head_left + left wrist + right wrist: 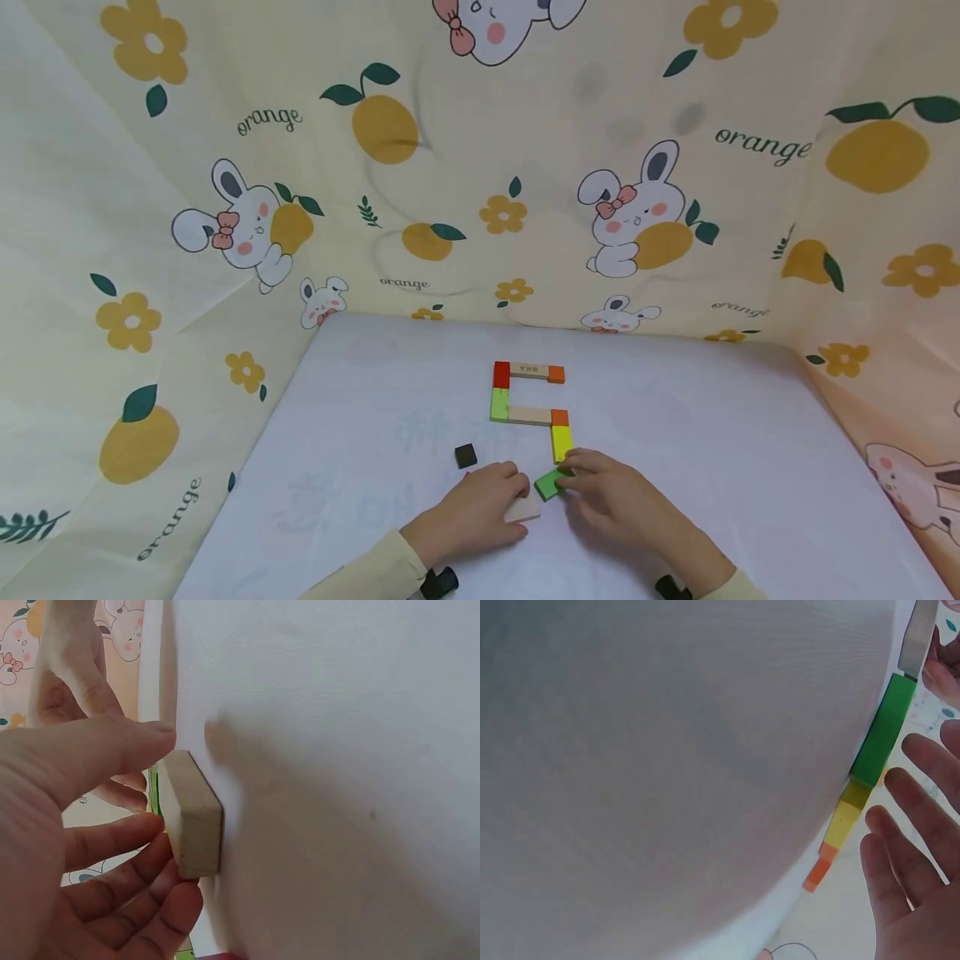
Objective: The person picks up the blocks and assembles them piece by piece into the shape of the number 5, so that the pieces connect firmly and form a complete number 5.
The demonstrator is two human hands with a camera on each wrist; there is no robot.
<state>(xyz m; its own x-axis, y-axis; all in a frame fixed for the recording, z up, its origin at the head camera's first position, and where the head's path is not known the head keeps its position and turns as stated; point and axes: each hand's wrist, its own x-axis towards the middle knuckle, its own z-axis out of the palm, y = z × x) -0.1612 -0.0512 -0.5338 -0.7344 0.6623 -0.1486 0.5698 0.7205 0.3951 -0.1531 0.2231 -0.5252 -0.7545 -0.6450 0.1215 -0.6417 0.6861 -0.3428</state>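
Observation:
My left hand [480, 510] holds a plain wooden block [523, 508] between thumb and fingers, low over the white table. In the left wrist view the thumb is at one end of this wooden block [191, 814] and the fingers lie along its other side. Beside it, a green block [549, 484] lies at a slant below an upright-running yellow block [561, 443]. My right hand [618, 504] is at the green block's right side, its fingers loosely extended. From the right wrist, those fingers [911, 802] look spread and apart from the green block [883, 731].
Farther back, red [501, 374], light green [499, 405], orange and plain wooden blocks join the yellow one in an angular, 5-like outline. A black block [466, 455] lies left of it. Something red peeks out beside my left hand. A patterned cloth [465, 183] hangs behind the table [675, 400].

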